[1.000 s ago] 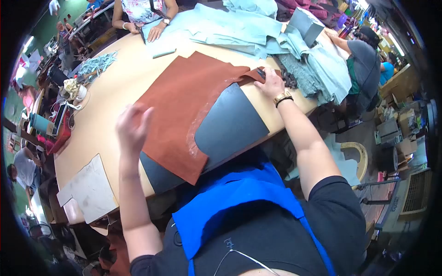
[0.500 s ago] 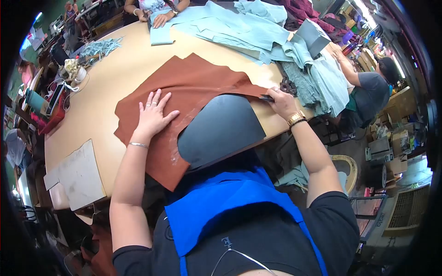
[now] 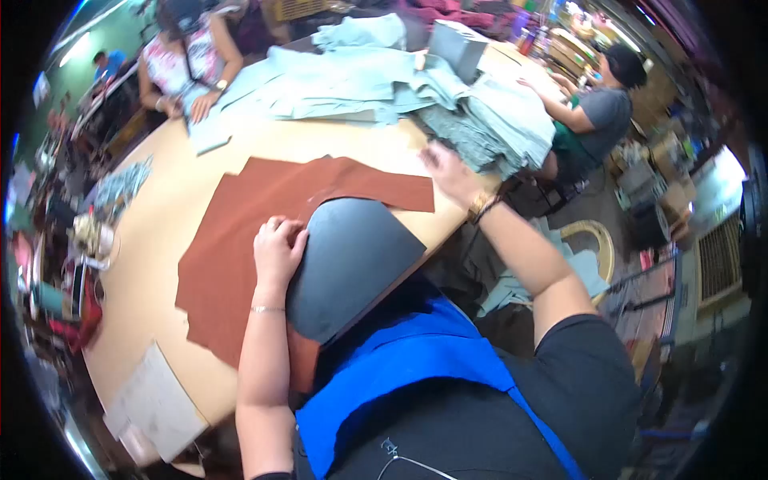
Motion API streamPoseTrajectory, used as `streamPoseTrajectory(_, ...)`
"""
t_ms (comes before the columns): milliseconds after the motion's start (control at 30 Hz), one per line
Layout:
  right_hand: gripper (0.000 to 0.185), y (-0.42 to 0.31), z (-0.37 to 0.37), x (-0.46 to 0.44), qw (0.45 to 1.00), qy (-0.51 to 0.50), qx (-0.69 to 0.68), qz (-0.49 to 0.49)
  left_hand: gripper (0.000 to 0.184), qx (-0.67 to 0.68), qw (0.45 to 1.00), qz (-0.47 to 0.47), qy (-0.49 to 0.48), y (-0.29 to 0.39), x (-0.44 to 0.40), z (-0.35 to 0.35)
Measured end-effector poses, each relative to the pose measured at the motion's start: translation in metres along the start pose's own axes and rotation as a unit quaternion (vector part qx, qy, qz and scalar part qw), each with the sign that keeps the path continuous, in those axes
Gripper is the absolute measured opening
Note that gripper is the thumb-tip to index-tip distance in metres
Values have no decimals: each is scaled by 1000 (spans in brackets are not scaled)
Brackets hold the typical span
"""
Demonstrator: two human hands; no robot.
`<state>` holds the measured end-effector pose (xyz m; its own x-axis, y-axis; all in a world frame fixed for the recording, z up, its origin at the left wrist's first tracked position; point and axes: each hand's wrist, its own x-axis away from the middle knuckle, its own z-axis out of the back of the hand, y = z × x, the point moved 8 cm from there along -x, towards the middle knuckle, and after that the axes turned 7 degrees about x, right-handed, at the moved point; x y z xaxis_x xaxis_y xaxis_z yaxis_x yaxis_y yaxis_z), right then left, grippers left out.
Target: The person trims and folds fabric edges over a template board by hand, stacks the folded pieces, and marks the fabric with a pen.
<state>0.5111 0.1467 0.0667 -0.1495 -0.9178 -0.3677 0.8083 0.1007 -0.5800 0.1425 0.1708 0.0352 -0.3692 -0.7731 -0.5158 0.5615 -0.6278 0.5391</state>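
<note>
A large reddish-brown leather piece [image 3: 232,240] lies on the pale table, its strip-like right end curving over the top of a dark grey board [image 3: 352,264]. My left hand [image 3: 278,250] rests at the leather's inner edge beside the board, its fingers bent together on that edge. Beyond the leather's right end, my right hand [image 3: 450,172] is raised near the pile of light blue-green material [image 3: 496,120]. Motion blurs its fingers, so anything held there is unclear.
Across the table [image 3: 152,280], a person [image 3: 188,60] handles blue-green material. Another person [image 3: 596,112] is at the right side. A pale grey panel [image 3: 156,404] lies at the near left corner, blue-green scraps [image 3: 124,180] at the far left. A curved yellowish frame [image 3: 604,248] stands below right.
The view has shifted. My left hand has moved from lying spread on the leather to its inner edge, fingers now bent. My right hand has come away from the leather's right end.
</note>
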Motion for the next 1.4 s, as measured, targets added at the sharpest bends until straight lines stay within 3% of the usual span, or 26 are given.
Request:
streamPoseTrajectory(33,28,21,35,-17,993,22,113,-24,13,2,1000,-2,-4,3,-2,0)
streamPoseTrajectory(100,26,40,110,-31,958,216,186,30,13,1,1000,9,-3,3,-2,3)
streamPoseTrajectory(167,29,96,154,-26,864,390,305,86,12,-1,1000,13,-3,4,-5,4)
streamPoseTrajectory(200,36,169,144,-23,931,219,229,-181,12,-1,1000,17,-6,2,-6,5)
streamPoseTrajectory(233,44,240,114,-8,907,3,308,-289,12,-1,1000,24,-10,2,-3,3)
streamPoseTrajectory(267,48,224,111,1,904,-22,344,-253,12,2,1000,14,-6,4,-4,2)
streamPoseTrajectory(300,46,231,112,-8,889,-65,337,-302,12,2,1000,9,-4,5,-3,2)
streamPoseTrajectory(333,43,241,113,-22,917,-40,302,-259,12,-1,1000,9,4,2,-3,3)
streamPoseTrajectory(367,39,205,122,-30,946,59,265,-176,12,-4,1000,2,-1,-2,-3,1)
streamPoseTrajectory(400,35,183,134,-37,922,176,336,-73,11,-7,1000,12,-2,0,-5,4)
streamPoseTrajectory(433,33,167,140,-32,918,263,298,-5,11,-9,1000,21,-4,4,-4,6)
streamPoseTrajectory(467,34,174,129,-27,915,236,321,-66,11,-5,999,31,-6,3,-1,6)
streamPoseTrajectory(500,37,232,99,-19,904,13,351,-244,10,-1,999,33,-6,3,-2,6)
streamPoseTrajectory(567,38,228,95,-24,899,-15,380,-217,10,6,999,35,-8,-1,-2,7)
streamPoseTrajectory(667,40,181,127,-39,930,193,308,-51,9,15,999,45,-9,-5,0,3)
streamPoseTrajectory(767,43,252,101,-19,914,32,368,-169,9,16,999,50,-11,-6,-5,5)
streamPoseTrajectory(800,44,237,105,-20,898,-35,378,-225,9,21,998,53,-12,-7,-6,5)
streamPoseTrajectory(900,45,216,134,-37,936,109,296,-157,8,25,998,48,-6,-6,-4,7)
streamPoseTrajectory(1000,42,206,109,-36,930,88,336,-121,9,32,999,41,3,-6,-5,7)
streamPoseTrajectory(1067,42,138,77,-36,978,165,67,-106,8,63,996,69,10,-10,-7,9)
streamPoseTrajectory(1100,43,94,45,-34,984,99,-57,-135,7,92,991,97,13,-12,-8,11)
streamPoseTrajectory(1133,45,46,9,-23,969,29,-179,-166,7,121,985,125,12,-15,-6,11)
streamPoseTrajectory(1200,45,-31,-67,17,864,-110,-409,-272,6,162,976,138,36,-19,-3,11)
streamPoseTrajectory(1233,42,-63,-99,30,824,-238,-449,-250,6,182,972,142,49,-21,-4,11)
streamPoseTrajectory(1300,38,-115,-137,56,737,-338,-485,-327,5,189,971,136,59,-19,-4,13)
streamPoseTrajectory(1400,31,-130,-167,61,670,-374,-513,-385,5,187,971,136,58,-18,-5,15)
